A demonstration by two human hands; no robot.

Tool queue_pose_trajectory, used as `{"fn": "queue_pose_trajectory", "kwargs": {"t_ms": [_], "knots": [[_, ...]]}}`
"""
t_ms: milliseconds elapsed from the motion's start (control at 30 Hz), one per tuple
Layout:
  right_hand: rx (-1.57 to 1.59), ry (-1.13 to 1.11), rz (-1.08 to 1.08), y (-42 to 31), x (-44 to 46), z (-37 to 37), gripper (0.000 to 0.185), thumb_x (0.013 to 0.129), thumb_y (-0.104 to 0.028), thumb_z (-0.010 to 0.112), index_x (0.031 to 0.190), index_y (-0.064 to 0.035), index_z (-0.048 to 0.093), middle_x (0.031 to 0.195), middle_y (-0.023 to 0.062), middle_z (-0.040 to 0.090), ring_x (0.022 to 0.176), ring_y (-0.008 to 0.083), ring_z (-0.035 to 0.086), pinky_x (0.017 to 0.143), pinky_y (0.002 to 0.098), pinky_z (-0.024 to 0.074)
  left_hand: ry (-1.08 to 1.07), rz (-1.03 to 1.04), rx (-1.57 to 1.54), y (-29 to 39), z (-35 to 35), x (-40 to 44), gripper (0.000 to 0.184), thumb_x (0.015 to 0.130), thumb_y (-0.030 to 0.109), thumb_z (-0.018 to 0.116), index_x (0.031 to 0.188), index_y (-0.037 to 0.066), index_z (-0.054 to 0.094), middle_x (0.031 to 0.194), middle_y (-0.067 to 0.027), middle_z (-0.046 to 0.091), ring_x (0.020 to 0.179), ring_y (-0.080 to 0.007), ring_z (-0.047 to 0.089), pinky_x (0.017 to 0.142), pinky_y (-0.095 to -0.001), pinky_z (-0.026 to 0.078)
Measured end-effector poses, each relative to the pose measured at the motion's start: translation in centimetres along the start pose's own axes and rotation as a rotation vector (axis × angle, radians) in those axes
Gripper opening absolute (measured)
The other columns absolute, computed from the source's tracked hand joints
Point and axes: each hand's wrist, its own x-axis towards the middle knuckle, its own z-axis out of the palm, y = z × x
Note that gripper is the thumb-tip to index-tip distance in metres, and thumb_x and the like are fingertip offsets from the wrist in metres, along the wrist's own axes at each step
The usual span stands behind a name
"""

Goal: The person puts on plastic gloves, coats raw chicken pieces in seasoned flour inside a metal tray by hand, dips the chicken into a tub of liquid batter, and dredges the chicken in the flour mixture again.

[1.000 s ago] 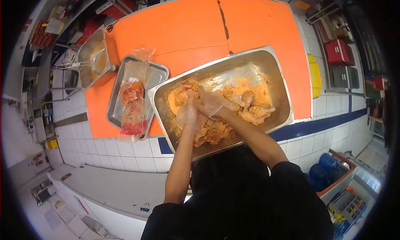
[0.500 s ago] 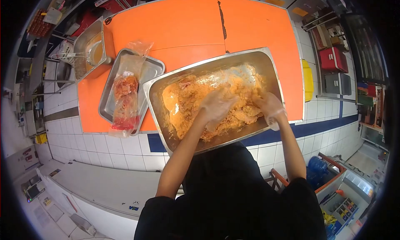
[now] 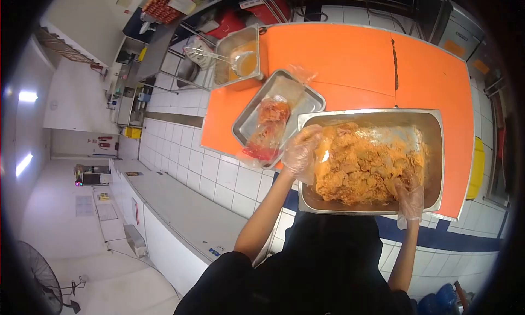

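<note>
A deep metal pan (image 3: 372, 114) holds meat pieces in orange, floury batter (image 3: 361, 167). At its left wall is my left hand (image 3: 301, 152), in a clear plastic glove, with its fingers curled over the rim. My right hand (image 3: 410, 197), gloved too, reaches over the front wall near the right corner. Its batter-covered fingers curl into the meat, and their tips are partly buried. Left of the pan lies a shallow grey tray (image 3: 244, 130). A clear bag of reddish raw meat (image 3: 272, 115) rests across that tray.
The orange table (image 3: 339, 53) carries everything. At its far left corner stands a metal container (image 3: 219, 77) of orange-brown liquid with a wire strainer (image 3: 205, 54) in it. A long white counter (image 3: 180, 200) runs behind me on the left. Something yellow (image 3: 476, 167) stands past the right edge.
The view has swung left. My left hand has gone from the middle of the batter to the pan's left rim. My right hand has moved towards the front right corner, fingers in the meat.
</note>
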Motion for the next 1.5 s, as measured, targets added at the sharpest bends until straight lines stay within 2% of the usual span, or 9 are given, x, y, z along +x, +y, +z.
{"fn": "queue_pose_trajectory", "kwargs": {"t_ms": [100, 333, 433, 533, 600, 633, 967, 1333, 1500], "knots": [[-0.072, 0.028, 0.036, -1.4, -0.9, 0.4, 0.049, 0.096, -0.021, 0.073, 0.139, -0.0002, 0.064, 0.128, 0.0214, 0.071, 0.117, 0.0285, 0.067, 0.103, 0.0366, 0.0507, 0.039, 0.064, -0.219, -0.3, -4.0, 1.0, 0.04, 0.096, 0.025, 0.08, 0.127, 0.002, 0.072, 0.112, -0.006, 0.073, 0.096, -0.0135, 0.066, 0.085, -0.0306, 0.055], [0.268, 0.157, 0.063, -0.6, -5.0, 5.9, 0.045, 0.096, -0.011, 0.071, 0.137, 0.0052, 0.062, 0.13, 0.0216, 0.07, 0.118, 0.0273, 0.067, 0.103, 0.0369, 0.0507, 0.679, 0.064, 0.665, -5.4, -26.8, 2.3, 0.039, 0.096, 0.03, 0.073, 0.122, 0.001, 0.072, 0.109, -0.0117, 0.075, 0.098, -0.0185, 0.07, 0.085, -0.0333, 0.056], [-0.017, 0.198, -0.18, -3.4, -7.0, 9.7, 0.043, 0.098, -0.007, 0.067, 0.139, 0.0039, 0.06, 0.12, 0.0193, 0.071, 0.108, 0.0238, 0.067, 0.097, 0.0385, 0.0523, 0.694, -0.229, 0.057, -12.0, -32.9, 1.5, 0.036, 0.098, 0.03, 0.07, 0.123, 0.004, 0.069, 0.101, -0.0089, 0.072, 0.094, -0.0176, 0.068, 0.08, -0.0335, 0.054], [-0.32, 0.187, -0.104, -7.0, -7.9, 12.6, 0.05, 0.096, -0.023, 0.071, 0.139, 0.0005, 0.061, 0.111, 0.0241, 0.074, 0.101, 0.037, 0.071, 0.089, 0.0451, 0.0554, 0.021, -0.434, 0.818, -6.1, -28.5, 0.3, 0.043, 0.107, 0.034, 0.061, 0.132, 0.0, 0.066, 0.117, -0.0117, 0.072, 0.102, -0.0196, 0.067, 0.085, -0.0361, 0.056], [-0.544, 0.23, -0.02, -8.5, -8.6, 14.0, 0.059, 0.093, -0.038, 0.072, 0.137, 0.0002, 0.062, 0.101, 0.0299, 0.073, 0.102, 0.0507, 0.068, 0.085, 0.0532, 0.054, 0.135, -0.387, 0.298, -10.7, -29.1, 2.3, 0.041, 0.108, 0.034, 0.06, 0.131, 0.001, 0.066, 0.115, -0.0122, 0.072, 0.102, -0.0195, 0.068, 0.085, -0.0359, 0.056], [-0.557, 0.235, -0.026, -8.3, -8.7, 14.4, 0.059, 0.093, -0.038, 0.072, 0.137, 0.0002, 0.062, 0.101, 0.0299, 0.073, 0.102, 0.0507, 0.068, 0.085, 0.0532, 0.054, 0.248, -0.336, -0.207, -12.6, -29.3, 3.0, 0.039, 0.109, 0.034, 0.06, 0.13, 0.002, 0.066, 0.114, -0.0126, 0.073, 0.103, -0.0195, 0.069, 0.084, -0.0356, 0.056], [-0.762, 0.599, -0.088, -2.8, -8.2, 16.4, 0.044, 0.086, -0.027, 0.077, 0.122, -0.0023, 0.069, 0.09, 0.0245, 0.068, 0.087, 0.0475, 0.063, 0.078, 0.0551, 0.0506, -0.135, -0.457, -0.707, -16.4, -16.2, 14.3, 0.025, 0.108, 0.035, 0.059, 0.107, 0.01, 0.064, 0.076, -0.0099, 0.072, 0.048, -0.0187, 0.057, 0.04, -0.0341, 0.043], [-0.607, 0.556, -0.308, -5.4, -8.0, 15.3, 0.033, 0.091, -0.027, 0.08, 0.111, -0.0054, 0.065, 0.079, 0.0199, 0.061, 0.069, 0.0422, 0.058, 0.064, 0.0513, 0.0469, -0.06, -0.181, 0.3, -10.9, -1.7, 30.4, 0.032, 0.1, 0.042, 0.07, 0.095, 0.011, 0.068, 0.081, -0.0055, 0.067, 0.06, -0.0166, 0.059, 0.051, -0.0379, 0.047], [-0.741, 0.649, -0.487, -2.5, -7.9, 16.0, 0.041, 0.095, -0.027, 0.08, 0.115, -0.001, 0.056, 0.09, 0.0175, 0.06, 0.068, 0.0363, 0.055, 0.061, 0.0462, 0.0447, -0.325, -0.46, -0.372, -9.4, -1.6, 30.0, 0.043, 0.101, 0.057, 0.064, 0.104, 0.015, 0.062, 0.076, -0.0004, 0.053, 0.063, -0.0196, 0.052, 0.059, -0.0355, 0.049]]}}
